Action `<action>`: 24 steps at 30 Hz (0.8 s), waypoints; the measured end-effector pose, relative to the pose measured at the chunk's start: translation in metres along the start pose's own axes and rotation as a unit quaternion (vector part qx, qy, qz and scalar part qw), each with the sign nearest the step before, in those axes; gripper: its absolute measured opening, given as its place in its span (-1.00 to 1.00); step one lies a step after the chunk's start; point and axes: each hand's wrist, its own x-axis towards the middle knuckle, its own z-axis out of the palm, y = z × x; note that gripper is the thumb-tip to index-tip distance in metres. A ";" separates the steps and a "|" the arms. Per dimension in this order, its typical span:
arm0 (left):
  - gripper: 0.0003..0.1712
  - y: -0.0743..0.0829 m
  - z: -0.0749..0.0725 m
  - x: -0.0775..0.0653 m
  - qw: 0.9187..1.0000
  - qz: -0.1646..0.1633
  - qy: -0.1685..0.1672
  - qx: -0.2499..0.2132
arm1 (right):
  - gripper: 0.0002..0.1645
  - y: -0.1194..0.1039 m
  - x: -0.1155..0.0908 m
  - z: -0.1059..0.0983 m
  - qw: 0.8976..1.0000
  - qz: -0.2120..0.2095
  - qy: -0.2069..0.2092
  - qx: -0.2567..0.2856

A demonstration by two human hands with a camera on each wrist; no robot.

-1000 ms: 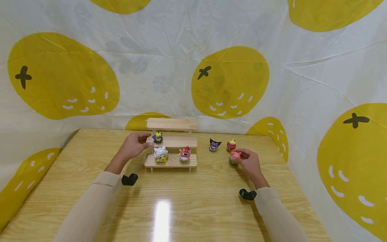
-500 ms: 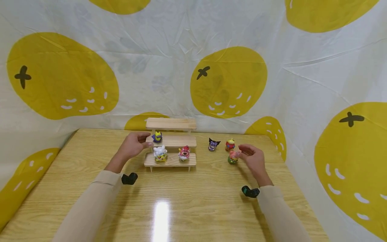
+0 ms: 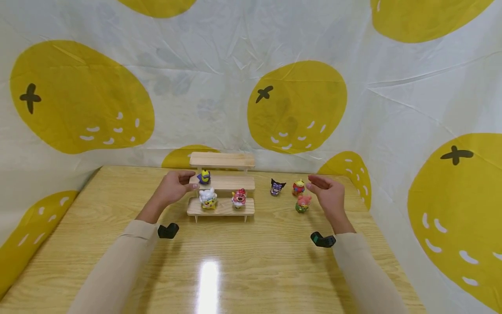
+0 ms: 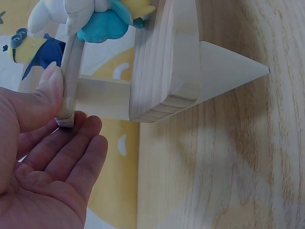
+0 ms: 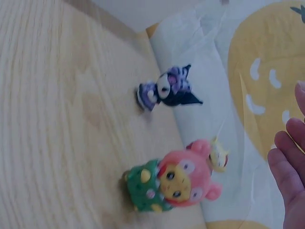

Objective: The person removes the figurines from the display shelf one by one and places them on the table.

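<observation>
A three-tier wooden display stand (image 3: pixel 231 183) stands near the table's back. At the left end of its middle tier my left hand (image 3: pixel 171 189) grips the board, thumb in front and fingers behind it. A yellow figurine with a blue cape (image 3: pixel 204 177) sits by that hand. My right hand (image 3: pixel 331 196) hovers with nothing in it, fingers extended, just right of a pink-hooded figurine in green (image 3: pixel 303 203) and a red figurine with a yellow head (image 3: pixel 298 187). Left of these stands a black-and-purple figurine (image 3: pixel 276 187), clearer in the right wrist view.
On the bottom tier are a white-hooded figurine (image 3: pixel 208 199) and a red-and-pink one (image 3: pixel 239 199). A white curtain (image 3: pixel 219 109) with yellow fruit prints hangs behind and beside the wooden table (image 3: pixel 255 261). Each wrist wears a black camera mount.
My right hand has let go of the pink-hooded figurine, drawn off to the right and moved slightly up and back. The left hand has stayed at the stand.
</observation>
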 end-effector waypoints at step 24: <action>-0.37 0.001 0.000 -0.002 1.000 0.006 0.001 0.001 | -0.57 -0.048 0.000 0.049 0.988 -0.021 -0.138 0.062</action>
